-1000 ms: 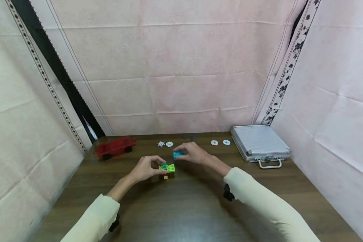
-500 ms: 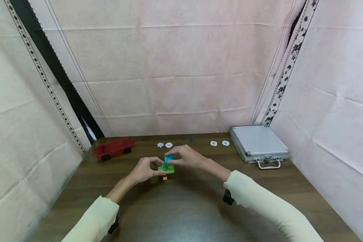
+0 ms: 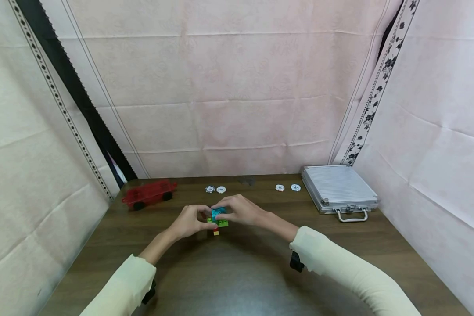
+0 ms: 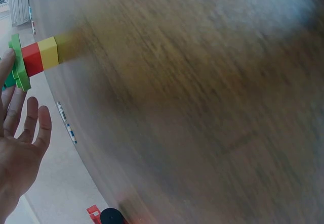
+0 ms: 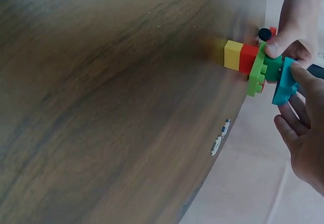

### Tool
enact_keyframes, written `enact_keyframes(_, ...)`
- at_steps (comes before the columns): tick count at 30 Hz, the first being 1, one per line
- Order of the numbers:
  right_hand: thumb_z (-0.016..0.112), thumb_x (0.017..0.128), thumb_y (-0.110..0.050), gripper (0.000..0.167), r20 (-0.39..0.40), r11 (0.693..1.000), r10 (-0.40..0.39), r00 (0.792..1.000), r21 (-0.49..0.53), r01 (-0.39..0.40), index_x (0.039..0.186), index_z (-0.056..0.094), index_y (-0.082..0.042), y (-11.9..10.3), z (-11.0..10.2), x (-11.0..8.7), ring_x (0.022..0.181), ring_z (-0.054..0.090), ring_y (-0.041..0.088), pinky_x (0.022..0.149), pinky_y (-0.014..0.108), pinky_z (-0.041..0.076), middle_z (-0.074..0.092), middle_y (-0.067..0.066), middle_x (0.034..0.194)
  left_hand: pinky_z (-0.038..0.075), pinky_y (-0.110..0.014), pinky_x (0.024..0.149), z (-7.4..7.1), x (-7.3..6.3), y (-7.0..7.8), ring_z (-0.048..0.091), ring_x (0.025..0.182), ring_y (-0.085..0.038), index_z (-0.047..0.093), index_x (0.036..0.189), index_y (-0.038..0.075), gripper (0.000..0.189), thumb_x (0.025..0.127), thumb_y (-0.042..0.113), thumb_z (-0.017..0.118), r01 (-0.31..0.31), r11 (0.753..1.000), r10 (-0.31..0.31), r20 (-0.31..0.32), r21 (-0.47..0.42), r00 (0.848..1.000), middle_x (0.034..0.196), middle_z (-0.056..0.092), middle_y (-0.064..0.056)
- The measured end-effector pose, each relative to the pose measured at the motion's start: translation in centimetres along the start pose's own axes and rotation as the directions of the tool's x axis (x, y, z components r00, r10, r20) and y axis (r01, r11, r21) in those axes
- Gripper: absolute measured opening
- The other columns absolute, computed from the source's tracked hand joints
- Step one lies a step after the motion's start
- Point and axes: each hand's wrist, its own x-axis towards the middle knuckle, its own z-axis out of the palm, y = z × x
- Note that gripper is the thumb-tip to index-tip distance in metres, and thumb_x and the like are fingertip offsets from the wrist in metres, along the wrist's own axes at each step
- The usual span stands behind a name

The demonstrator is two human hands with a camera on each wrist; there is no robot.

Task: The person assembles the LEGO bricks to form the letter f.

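A small tower of toy building bricks stands on the wooden table. From the bottom it runs yellow brick (image 5: 232, 55), red brick (image 5: 247, 58), wide lime-green brick (image 5: 255, 75) and dark green brick (image 5: 274, 68). My left hand (image 3: 191, 220) grips the tower from the left, its thumb on the lime-green level in the right wrist view. Thumb and fingers of my right hand (image 3: 242, 210) pinch a blue brick (image 5: 285, 85) at the tower's top. The blue brick sits right at the dark green one, slightly tilted. In the left wrist view my right hand is hidden.
A red toy wagon (image 3: 150, 193) with black wheels stands at the back left. Two poker chips (image 3: 221, 189) lie behind the hands, two more chips (image 3: 280, 188) further right. A silver case (image 3: 339, 188) is at the back right. Cloth walls surround the table (image 3: 229, 276).
My right hand has brought the blue brick left and down, from behind and right of the tower onto its top. My left hand has kept its hold on the tower.
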Motion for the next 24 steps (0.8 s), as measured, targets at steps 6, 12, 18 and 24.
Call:
enact_keyframes(6,0.073,0.099,-0.023,0.037,-0.014,1.0,-0.001,1.0,0.004,0.001,0.132,0.071,-0.007,0.25,0.31,-0.11,0.1,0.068,0.0,0.081,0.018,0.056,0.073,0.004,0.124,0.055,-0.029,0.074,-0.02,0.06,0.03,0.066,0.091,-0.022,0.077,0.113,0.017,0.034,0.085,0.032,0.089,-0.016,1.0,0.016,-0.002,-0.001,1.0,0.099,0.073,0.007)
enact_keyframes(12,0.074,0.098,-0.024,0.037,-0.01,0.999,0.01,1.0,-0.044,-0.011,0.132,0.072,-0.009,0.09,0.4,-0.15,0.103,0.068,0.002,0.085,0.024,0.057,0.074,0.002,0.123,0.055,-0.029,0.073,0.03,0.03,-0.05,0.066,0.091,-0.021,0.077,0.114,0.016,0.035,0.085,0.032,0.088,-0.009,1.0,0.009,0.001,0.007,1.0,0.1,0.073,0.007)
enact_keyframes(18,0.075,0.097,-0.028,0.038,-0.028,0.994,0.021,0.999,-0.105,-0.024,0.131,0.073,-0.012,-0.17,0.58,-0.19,0.1,0.069,0.004,0.081,0.016,0.055,0.074,0.002,0.122,0.055,-0.029,0.073,-0.02,0.15,0.04,0.065,0.091,-0.021,0.077,0.115,0.016,0.036,0.085,0.032,0.088,-0.004,1.0,0.004,0.008,0.006,1.0,0.1,0.073,0.006)
enact_keyframes(24,0.074,0.098,-0.029,0.038,-0.054,0.992,0.018,0.998,-0.122,-0.025,0.133,0.072,-0.013,-0.21,0.91,-0.42,0.105,0.069,0.007,0.082,0.018,0.055,0.074,0.002,0.123,0.055,-0.029,0.071,-0.12,0.17,0.21,0.065,0.091,-0.025,0.076,0.115,0.014,0.036,0.085,0.031,0.088,-0.007,1.0,0.007,0.013,-0.002,1.0,0.098,0.072,0.005)
